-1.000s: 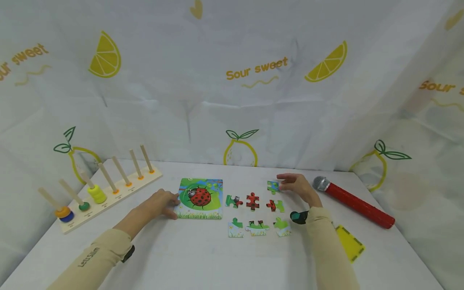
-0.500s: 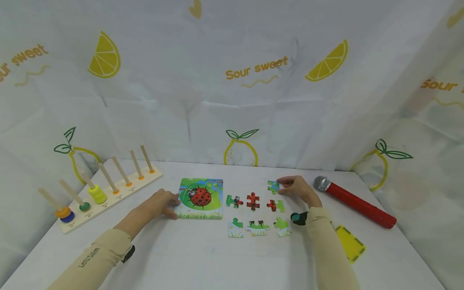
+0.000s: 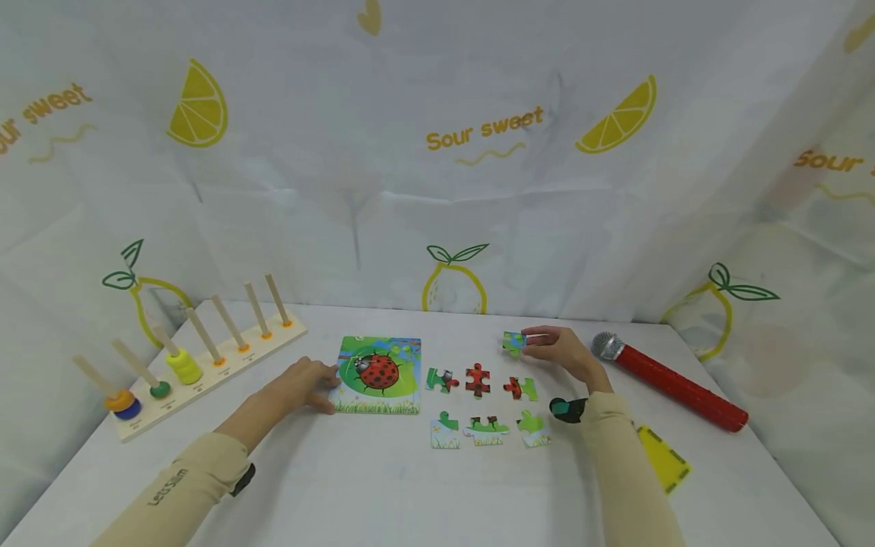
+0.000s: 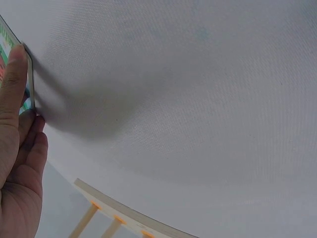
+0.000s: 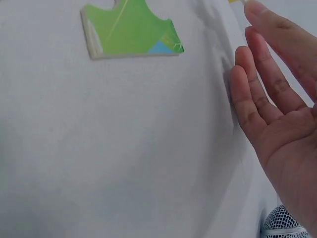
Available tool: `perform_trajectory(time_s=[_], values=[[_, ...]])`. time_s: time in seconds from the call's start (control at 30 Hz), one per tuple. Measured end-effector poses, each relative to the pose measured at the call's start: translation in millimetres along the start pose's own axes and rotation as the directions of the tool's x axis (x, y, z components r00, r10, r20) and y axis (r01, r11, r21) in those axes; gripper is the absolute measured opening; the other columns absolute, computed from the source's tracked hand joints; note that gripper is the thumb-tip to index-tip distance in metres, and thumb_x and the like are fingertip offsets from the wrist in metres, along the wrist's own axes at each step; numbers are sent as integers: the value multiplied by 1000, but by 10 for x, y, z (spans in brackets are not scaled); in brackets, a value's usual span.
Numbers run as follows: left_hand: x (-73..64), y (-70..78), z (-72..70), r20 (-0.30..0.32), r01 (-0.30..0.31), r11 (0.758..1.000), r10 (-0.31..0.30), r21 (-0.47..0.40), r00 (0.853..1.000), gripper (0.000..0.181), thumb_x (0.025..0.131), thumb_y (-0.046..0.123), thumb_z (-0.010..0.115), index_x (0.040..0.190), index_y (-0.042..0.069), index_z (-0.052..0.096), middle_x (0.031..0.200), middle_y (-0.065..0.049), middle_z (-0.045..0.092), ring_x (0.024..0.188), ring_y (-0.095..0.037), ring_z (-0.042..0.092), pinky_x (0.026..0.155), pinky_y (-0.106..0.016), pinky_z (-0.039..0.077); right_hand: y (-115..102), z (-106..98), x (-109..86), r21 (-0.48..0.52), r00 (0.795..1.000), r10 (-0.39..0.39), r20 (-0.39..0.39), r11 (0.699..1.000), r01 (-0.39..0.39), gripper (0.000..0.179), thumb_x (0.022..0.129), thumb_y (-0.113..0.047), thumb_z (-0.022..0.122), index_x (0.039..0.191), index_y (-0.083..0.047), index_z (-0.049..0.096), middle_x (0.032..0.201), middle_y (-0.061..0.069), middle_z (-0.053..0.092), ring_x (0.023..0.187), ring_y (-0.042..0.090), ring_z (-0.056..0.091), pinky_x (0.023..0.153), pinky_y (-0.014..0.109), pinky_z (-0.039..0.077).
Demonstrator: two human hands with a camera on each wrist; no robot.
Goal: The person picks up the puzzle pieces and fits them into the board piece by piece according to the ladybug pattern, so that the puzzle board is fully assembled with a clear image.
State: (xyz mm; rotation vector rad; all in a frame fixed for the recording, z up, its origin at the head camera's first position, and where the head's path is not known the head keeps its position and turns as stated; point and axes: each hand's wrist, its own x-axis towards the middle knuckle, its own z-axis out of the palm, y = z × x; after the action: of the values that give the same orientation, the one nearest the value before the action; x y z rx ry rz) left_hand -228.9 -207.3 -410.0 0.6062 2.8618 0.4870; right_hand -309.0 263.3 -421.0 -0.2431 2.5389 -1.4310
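The right hand [image 3: 563,353] pinches one puzzle piece [image 3: 514,343], right of the middle of the frame. Its thumb and fingers are clamped on the piece's right edge. The piece is about as wide as it is tall, so I cannot pick out a long axis. Its green knob points down the frame.

The left hand [image 3: 304,384] rests on the left edge of a flat, nearly square picture board [image 3: 345,403], with thumb and fingertips apart. The one red ladybug [image 3: 377,372] on it lies sideways, head to the left.

Six more pieces [image 3: 477,380] lie on the white counter [image 3: 396,494] right of the board, in two rows of three. That makes seven with the held one.

On the right is one red microphone [image 3: 673,387], slanting with its silver head to the upper left. Below it is one yellow card [image 3: 663,460], partly behind the right sleeve [image 3: 625,471].

On the left is a wooden rack [image 3: 201,380] with seven pegs. The three nearest pegs carry blue, orange, green and yellow rings [image 3: 184,367].

"Sour sweet" is on the cloth [image 3: 307,137] three times, cut off at both sides. The left sleeve [image 3: 198,463] says "Let's Slim".
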Motion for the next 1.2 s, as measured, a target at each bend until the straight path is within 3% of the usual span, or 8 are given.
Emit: perform_trajectory(time_s=[0.2, 0.33, 0.5, 0.73, 0.93, 1.2], values=[[-22, 3, -6, -5, 1, 1000, -1, -3, 1000, 47, 68, 23, 83, 107, 0, 71, 126, -20, 60, 105, -35, 55, 95, -48, 43, -18, 32, -7, 166, 999, 27, 42, 985, -34, 56, 86, -14, 72, 136, 2, 51, 123, 16, 62, 107, 16, 59, 93, 31, 49], [-29, 6, -1, -7, 9, 1000, -9, -18, 1000, 47, 69, 22, 83, 108, -1, 70, 126, -20, 60, 107, -36, 55, 96, -48, 43, -40, 73, 8, 335, 996, 32, 86, 940, -59, 56, 87, -3, 68, 137, 8, 45, 112, 7, 66, 99, 9, 62, 87, 25, 51], [-31, 7, 0, -20, -6, 1000, 6, -21, 1000, 47, 68, 21, 83, 107, -2, 70, 125, -21, 60, 108, -38, 55, 97, -48, 43, -91, 126, -5, 424, 994, 42, 102, 902, -82, 57, 88, 3, 65, 138, 12, 40, 103, 0, 67, 93, 8, 65, 85, 26, 53], [-26, 1, 1, -20, -27, 1000, 27, -5, 999, 47, 68, 22, 83, 106, -2, 71, 124, -21, 61, 106, -38, 56, 96, -48, 43, -194, 195, -15, 489, 984, 81, 160, 859, -150, 55, 90, 6, 60, 139, 13, 37, 102, -2, 67, 92, 8, 65, 83, 25, 53], [3, 2, -6, -2, -9, 1000, 9, -4, 1000, 46, 68, 21, 83, 106, -2, 71, 125, -21, 60, 111, -40, 55, 98, -49, 42, -281, 311, 18, 451, 976, 78, 203, 877, -164, 56, 90, 5, 61, 140, 11, 38, 107, 0, 64, 95, 7, 63, 84, 24, 52], [10, -22, 8, 3, -23, 1000, 23, -2, 1000, 47, 68, 22, 83, 106, -2, 71, 124, -22, 60, 110, -40, 56, 98, -49, 42, -384, 548, 139, 450, 971, 116, 208, 870, -200, 51, 88, 7, 62, 137, 9, 45, 106, 4, 64, 93, 11, 63, 82, 25, 53]])
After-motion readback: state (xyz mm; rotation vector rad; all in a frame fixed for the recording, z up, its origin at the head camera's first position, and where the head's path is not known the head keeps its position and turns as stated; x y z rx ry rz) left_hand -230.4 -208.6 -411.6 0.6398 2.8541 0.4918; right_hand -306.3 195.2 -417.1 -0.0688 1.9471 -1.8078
